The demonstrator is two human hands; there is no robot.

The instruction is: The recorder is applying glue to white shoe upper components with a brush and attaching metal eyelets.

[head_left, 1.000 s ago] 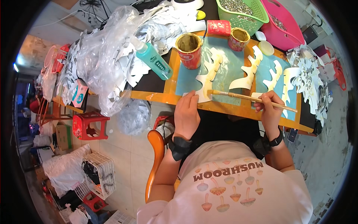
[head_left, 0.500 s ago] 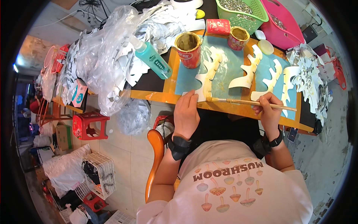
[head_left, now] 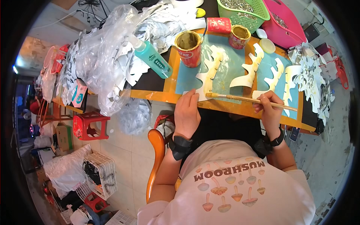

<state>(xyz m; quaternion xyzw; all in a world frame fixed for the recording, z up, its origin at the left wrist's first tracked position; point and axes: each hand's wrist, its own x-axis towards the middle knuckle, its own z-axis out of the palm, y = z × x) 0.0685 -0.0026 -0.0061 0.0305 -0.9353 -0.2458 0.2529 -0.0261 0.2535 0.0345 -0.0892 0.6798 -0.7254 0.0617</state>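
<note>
Wooden brush (head_left: 243, 99) sits pinched in the right hand (head_left: 269, 108), tip at a white cutout (head_left: 205, 80). The left hand (head_left: 186, 111), fingers loosely extended, touches the cutout.

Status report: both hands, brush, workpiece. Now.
Left-hand grip at leftmost yellow-smeared cutout, near end. Right-hand grip holding brush, bristles at same cutout. Larger open red can beyond, clear of brush.

Your brush (head_left: 239, 98) has swung its bristles (head_left: 210, 95) slightly away from you, up from the white piece's (head_left: 208, 77) near edge.
</note>
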